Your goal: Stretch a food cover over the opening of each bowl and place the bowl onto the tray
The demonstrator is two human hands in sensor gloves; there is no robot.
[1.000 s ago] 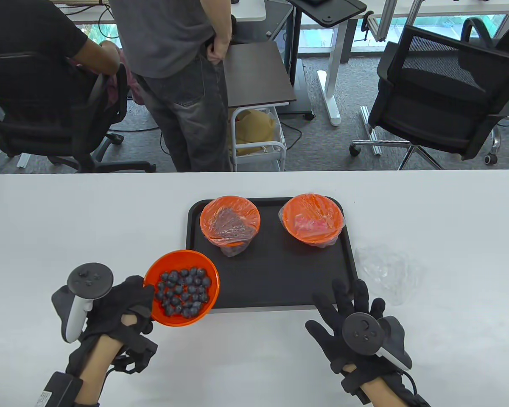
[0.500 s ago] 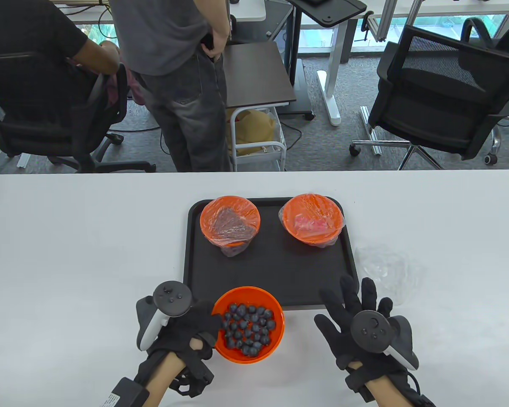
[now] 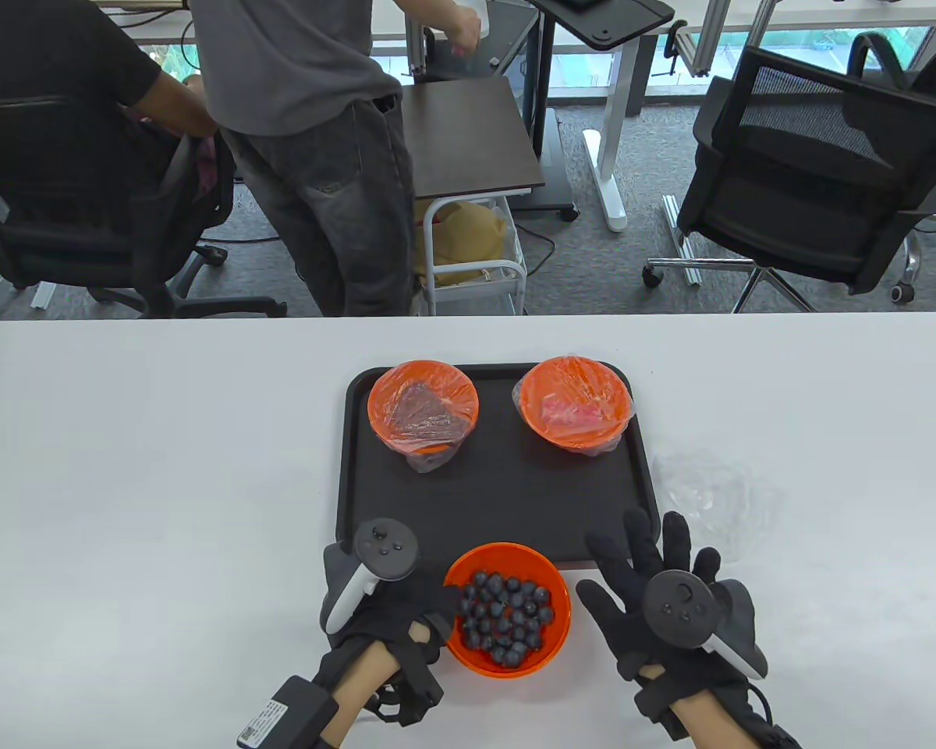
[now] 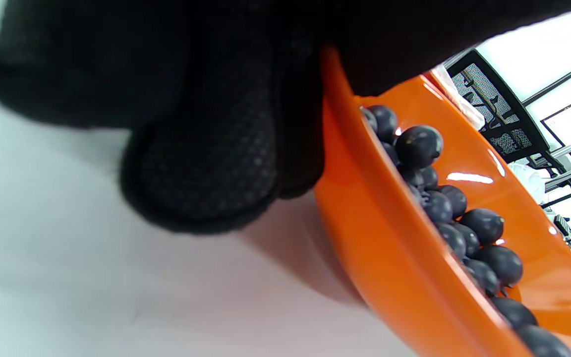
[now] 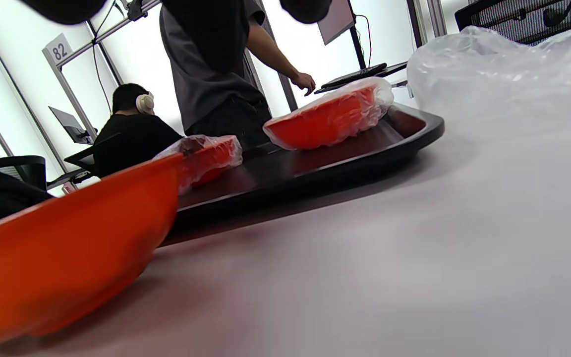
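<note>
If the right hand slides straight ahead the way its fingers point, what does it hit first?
Most likely the near rim of the black tray: the right hand has fingertips at or over it. The loose food cover lies right of that line.

- A white table [image 3: 164,437] filled the near half of the table view.
- Behind it lay grey carpet [image 3: 593,265].
- An empty black mesh office chair [image 3: 811,179] stood at the far right.
- A person [image 3: 39,117] sat in another black chair at the far left.
- A second person [image 3: 320,156] in grey stood beside a small dark side table [image 3: 468,140].
- A white wire cart [image 3: 476,257] stood under that side table.
- Bright windows [image 5: 132,54] lit the room.
</note>
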